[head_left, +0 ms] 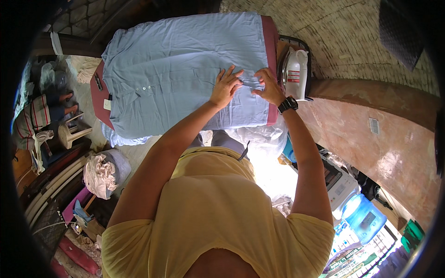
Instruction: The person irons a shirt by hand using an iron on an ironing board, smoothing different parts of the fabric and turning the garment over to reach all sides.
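A light blue shirt (181, 60) with a row of small buttons lies spread over a maroon-covered board (270, 46). My left hand (226, 87) rests on the cloth, right of the middle, its fingers spread. To its right, my right hand (270, 86) is at the shirt's edge near the board's right end. The fingers of that hand are bent, with a gap between thumb and fingertips, and nothing shows in them. Small creases run through the fabric between both hands. A black watch (288, 104) is on my right wrist.
A white iron (295, 72) stands on a rack just beyond the board's right end. Small dark and white items lie at the board's left end. A person sits at far left near a stool (67, 135). Bundled cloth (99, 176) and a blue water jug (364, 217) are lower down.
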{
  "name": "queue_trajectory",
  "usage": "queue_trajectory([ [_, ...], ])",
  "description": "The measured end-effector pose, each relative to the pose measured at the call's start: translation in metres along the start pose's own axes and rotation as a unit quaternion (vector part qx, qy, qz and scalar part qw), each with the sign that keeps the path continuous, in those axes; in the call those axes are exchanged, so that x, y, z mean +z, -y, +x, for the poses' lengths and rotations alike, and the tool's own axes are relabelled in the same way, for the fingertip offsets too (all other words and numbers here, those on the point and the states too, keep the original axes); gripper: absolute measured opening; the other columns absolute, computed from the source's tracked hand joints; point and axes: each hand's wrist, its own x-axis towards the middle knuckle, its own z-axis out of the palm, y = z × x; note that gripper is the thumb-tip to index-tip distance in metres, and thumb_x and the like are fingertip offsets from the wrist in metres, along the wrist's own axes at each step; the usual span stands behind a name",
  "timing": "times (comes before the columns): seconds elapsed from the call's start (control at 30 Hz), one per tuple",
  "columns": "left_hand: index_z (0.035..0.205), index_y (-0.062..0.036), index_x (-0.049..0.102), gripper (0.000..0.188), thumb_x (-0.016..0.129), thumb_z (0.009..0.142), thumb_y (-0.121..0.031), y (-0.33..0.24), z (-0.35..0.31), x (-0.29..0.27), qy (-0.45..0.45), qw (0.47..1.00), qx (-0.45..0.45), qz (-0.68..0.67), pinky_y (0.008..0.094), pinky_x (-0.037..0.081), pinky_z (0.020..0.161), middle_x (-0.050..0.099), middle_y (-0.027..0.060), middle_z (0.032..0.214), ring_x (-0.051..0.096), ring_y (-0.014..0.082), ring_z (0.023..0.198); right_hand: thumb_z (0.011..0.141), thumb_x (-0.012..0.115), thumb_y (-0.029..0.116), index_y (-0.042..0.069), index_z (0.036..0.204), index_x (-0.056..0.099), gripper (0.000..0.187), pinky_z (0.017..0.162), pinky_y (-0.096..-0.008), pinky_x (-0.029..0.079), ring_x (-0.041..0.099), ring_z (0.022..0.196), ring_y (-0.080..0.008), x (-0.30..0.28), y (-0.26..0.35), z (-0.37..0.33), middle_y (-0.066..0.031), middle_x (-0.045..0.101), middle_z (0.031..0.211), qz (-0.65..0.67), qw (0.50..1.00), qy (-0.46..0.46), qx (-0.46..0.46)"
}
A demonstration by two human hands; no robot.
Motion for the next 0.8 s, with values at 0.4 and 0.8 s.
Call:
queue_trajectory([
  [0.4,0.114,0.0025,0.058,0.023,0.055,0.097,-0.013,0.002,0.000,-0.007,0.131,0.939,0.189,0.256,0.0349,0.032,0.120,0.037,0.0117,0.154,0.031,0.0263,0.146,0.074,0.063,-0.003,-0.001,0.102,0.056,0.029,0.090,-0.0437,0.050,0.055,0.105,-0.0373,0.026,-0.007,-0.035,-0.0172,0.051,0.115,-0.240,0.958,-0.127,-0.093],
  [0.8,0.116,0.0004,0.055,0.028,0.057,0.089,-0.005,-0.011,0.000,0.000,0.122,0.954,0.147,0.231,0.0420,0.035,0.117,0.042,0.0164,0.149,0.037,0.0292,0.143,0.078,0.063,0.000,-0.002,0.093,0.062,0.015,0.086,-0.0381,0.053,0.058,0.098,-0.0324,0.024,-0.014,-0.033,-0.0132,0.054,0.103,-0.331,0.929,-0.135,-0.097],
])
